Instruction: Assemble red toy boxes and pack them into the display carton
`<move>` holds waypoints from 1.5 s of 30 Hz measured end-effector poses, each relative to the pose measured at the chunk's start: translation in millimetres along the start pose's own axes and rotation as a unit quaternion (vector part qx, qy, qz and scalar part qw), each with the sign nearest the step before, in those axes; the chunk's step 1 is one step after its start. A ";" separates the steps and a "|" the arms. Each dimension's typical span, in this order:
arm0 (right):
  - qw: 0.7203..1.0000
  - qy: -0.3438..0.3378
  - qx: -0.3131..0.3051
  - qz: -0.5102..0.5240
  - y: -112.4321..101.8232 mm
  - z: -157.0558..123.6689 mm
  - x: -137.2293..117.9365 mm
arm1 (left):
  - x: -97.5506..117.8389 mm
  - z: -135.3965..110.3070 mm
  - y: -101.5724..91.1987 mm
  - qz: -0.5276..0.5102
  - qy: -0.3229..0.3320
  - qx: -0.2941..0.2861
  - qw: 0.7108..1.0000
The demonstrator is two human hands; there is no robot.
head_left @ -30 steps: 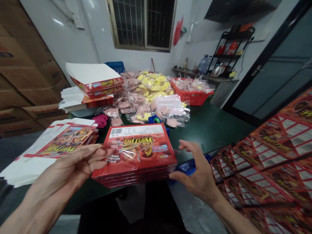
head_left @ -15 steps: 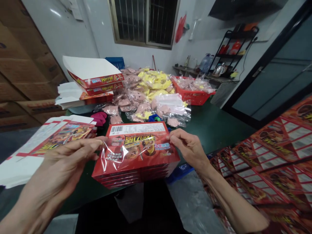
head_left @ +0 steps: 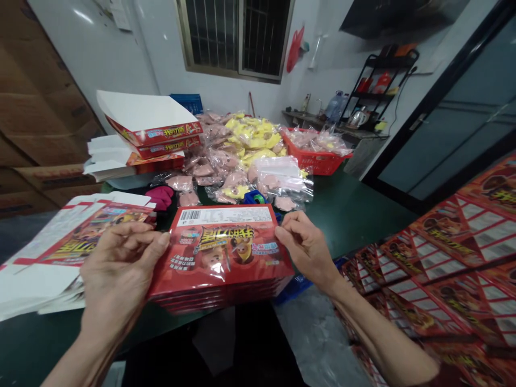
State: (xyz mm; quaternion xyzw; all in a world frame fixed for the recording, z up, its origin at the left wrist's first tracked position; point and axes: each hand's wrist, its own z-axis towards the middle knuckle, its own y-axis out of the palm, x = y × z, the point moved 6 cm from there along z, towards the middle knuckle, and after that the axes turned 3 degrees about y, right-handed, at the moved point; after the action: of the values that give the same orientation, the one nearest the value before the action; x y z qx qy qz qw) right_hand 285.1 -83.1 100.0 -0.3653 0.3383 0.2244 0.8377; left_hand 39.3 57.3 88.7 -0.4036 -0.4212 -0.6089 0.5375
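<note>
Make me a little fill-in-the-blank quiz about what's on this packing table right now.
Both hands, the left hand and right hand, grip a stack of ____ boxes.
The basket behind is ____.
The table is dark ____.
The middle pile of bags is pink and ____.

Missing words: red; red; green; yellow

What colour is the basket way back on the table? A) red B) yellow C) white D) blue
A: the basket at the far side of the green table is red, filled with clear bags of pink and yellow pieces.
</note>
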 end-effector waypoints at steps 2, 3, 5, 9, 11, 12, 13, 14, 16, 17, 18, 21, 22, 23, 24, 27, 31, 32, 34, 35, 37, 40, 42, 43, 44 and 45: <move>1.000 -0.008 0.016 -0.018 2.1 -1.8 -0.4 | -4.7 0.6 -1.8 0.007 -0.002 0.000 1.000; 0.999 -0.012 0.028 -0.029 2.7 -3.1 -0.5 | -6.8 0.8 -2.1 0.007 -0.009 -0.004 1.000; 0.997 -0.017 0.055 -0.048 3.3 -6.2 0.3 | -10.2 1.2 -2.4 -0.001 -0.025 -0.010 1.000; 0.995 -0.018 0.075 -0.071 6.8 -9.8 5.9 | -14.6 4.0 -1.0 -0.023 -0.034 -0.027 0.999; 0.994 -0.014 0.072 -0.079 8.6 -9.6 9.1 | -16.1 5.7 -0.5 -0.020 -0.034 -0.036 0.999; 0.994 -0.008 0.071 -0.081 9.1 -9.2 10.8 | -16.1 6.3 -0.4 -0.014 -0.031 -0.039 0.999; 0.994 -0.001 0.068 -0.082 9.7 -8.7 12.5 | -15.6 6.7 -0.3 -0.005 -0.027 -0.043 0.999; 0.995 0.006 0.064 -0.080 10.2 -8.1 14.3 | -14.7 6.9 0.0 0.003 -0.022 -0.048 0.999; 0.996 0.025 0.053 -0.073 11.5 -6.9 18.4 | -12.2 7.3 1.1 0.015 -0.011 -0.057 0.998; 0.996 0.035 0.048 -0.069 12.3 -6.4 20.6 | -10.9 7.7 1.8 0.022 -0.006 -0.062 0.998; 0.996 0.046 0.043 -0.064 13.1 -6.1 22.8 | -10.0 8.4 2.7 0.032 -0.002 -0.068 0.997; 0.994 0.091 0.040 -0.042 15.5 -6.2 30.1 | -11.2 12.7 4.4 0.066 -0.006 -0.078 0.995; 0.992 0.115 0.048 -0.024 15.5 -6.5 33.4 | -13.1 14.9 4.0 0.071 -0.011 -0.076 0.995; 0.988 0.146 0.057 0.002 15.6 -7.0 37.6 | -15.5 17.2 3.1 0.071 -0.017 -0.070 0.995; 0.980 0.183 0.062 0.039 16.2 -7.5 42.5 | -18.2 19.5 1.8 0.065 -0.024 -0.060 0.996; 0.946 0.278 0.063 0.154 18.4 -7.2 54.8 | -25.8 24.3 -1.6 0.036 -0.042 -0.031 0.998; 0.968 0.198 0.111 0.105 3.8 6.6 45.0 | -26.2 25.8 1.4 0.033 -0.055 -0.042 0.997; 0.977 0.174 0.094 0.083 4.5 10.7 41.5 | -25.5 26.0 3.4 0.040 -0.063 -0.059 0.995; 0.979 0.179 0.015 0.100 15.3 16.2 43.8 | -28.5 25.2 6.6 0.027 -0.110 -0.098 0.989; 0.971 0.197 -0.019 0.134 21.6 16.7 48.7 | -32.8 23.4 7.1 0.005 -0.151 -0.111 0.982; 0.947 0.235 -0.035 0.216 29.2 12.5 63.0 | -44.0 15.6 4.8 -0.041 -0.228 -0.119 0.965; 0.928 0.241 0.018 0.284 29.4 -10.5 83.7 | -62.3 -4.7 -2.0 -0.082 -0.260 -0.101 0.957; 0.926 0.205 0.008 0.317 32.2 -34.9 84.2 | -76.9 -23.7 -6.3 -0.100 -0.282 -0.066 0.952; 0.929 0.174 -0.008 0.326 33.4 -46.9 78.3 | -83.8 -34.1 -7.2 -0.100 -0.308 -0.048 0.945; 0.933 0.140 -0.033 0.329 34.2 -57.2 68.7 | -87.1 -42.8 -7.1 -0.101 -0.326 -0.035 0.939; 0.939 0.109 -0.059 0.321 33.4 -64.4 56.6 | -87.0 -50.0 -5.7 -0.100 -0.343 -0.027 0.934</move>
State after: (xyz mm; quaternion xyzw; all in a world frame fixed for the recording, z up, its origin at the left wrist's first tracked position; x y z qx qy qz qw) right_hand 276.3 -103.9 10.8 -0.3081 0.5130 0.4597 0.6562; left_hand 40.0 37.7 -9.9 -0.5580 -0.6017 -0.4953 0.2852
